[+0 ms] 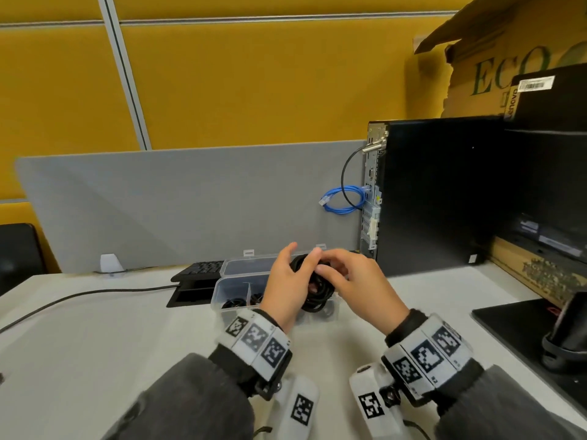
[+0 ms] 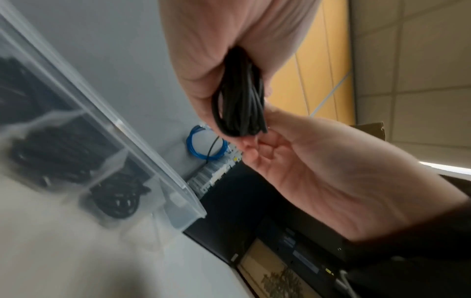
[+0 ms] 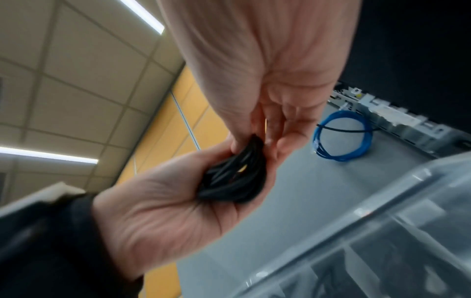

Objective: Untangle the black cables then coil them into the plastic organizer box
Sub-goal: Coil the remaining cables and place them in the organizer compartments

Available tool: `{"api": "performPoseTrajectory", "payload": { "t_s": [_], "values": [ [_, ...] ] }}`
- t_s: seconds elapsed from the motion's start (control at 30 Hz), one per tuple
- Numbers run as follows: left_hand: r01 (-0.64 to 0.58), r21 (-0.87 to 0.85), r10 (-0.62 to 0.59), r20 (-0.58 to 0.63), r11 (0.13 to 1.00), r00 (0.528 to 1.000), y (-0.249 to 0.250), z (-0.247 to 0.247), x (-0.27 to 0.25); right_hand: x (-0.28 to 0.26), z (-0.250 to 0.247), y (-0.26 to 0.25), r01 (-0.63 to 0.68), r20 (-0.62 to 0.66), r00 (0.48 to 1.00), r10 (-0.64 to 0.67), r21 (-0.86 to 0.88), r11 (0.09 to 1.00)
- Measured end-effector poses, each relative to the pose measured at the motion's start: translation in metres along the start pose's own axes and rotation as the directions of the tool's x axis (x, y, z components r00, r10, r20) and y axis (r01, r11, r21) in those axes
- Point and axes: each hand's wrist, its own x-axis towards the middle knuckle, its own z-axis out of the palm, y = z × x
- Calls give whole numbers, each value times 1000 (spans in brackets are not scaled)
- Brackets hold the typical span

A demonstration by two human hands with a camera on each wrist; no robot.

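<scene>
A coiled black cable (image 1: 314, 292) is held between both hands just above the clear plastic organizer box (image 1: 218, 298), whose lid is open behind it. My left hand (image 1: 297, 268) grips the bundle (image 2: 239, 96) from the left, thumb and fingers curled round it. My right hand (image 1: 332, 273) pinches the same coil (image 3: 234, 177) from the right with its fingertips. Other black cable coils (image 1: 235, 303) lie in the box's divided compartments (image 2: 114, 197). The hands hide the right end of the box.
A black computer tower (image 1: 428, 195) stands right behind the box, with a blue network cable (image 1: 343, 201) looped at its back. A keyboard (image 1: 200, 268) lies left of the lid, a monitor base (image 1: 524, 328) at the right, and a thin black cord (image 1: 79, 296) crosses the desk.
</scene>
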Motion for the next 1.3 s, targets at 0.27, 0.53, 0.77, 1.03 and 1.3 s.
{"api": "performPoseTrajectory", "payload": {
  "t_s": [0.27,0.53,0.77,1.03,1.3],
  "values": [
    [402,-530,-172,430,746,886,0,19,-2,-6,1,20,-11,-229,973,2,-37,999],
    [350,-401,-213,348,847,913,-18,20,3,-20,-12,14,102,-17,994,-110,-253,962],
    [171,-264,-108,238,949,965,-4,34,4,-12,-33,22,84,210,976,-62,-98,992],
    [55,-106,-42,127,993,991,-10,56,21,-7,-26,42,35,42,999,-32,-68,997],
    [74,55,-85,212,996,974,-19,42,37,44,-27,82,-143,-22,989,147,130,981]
  ]
}}
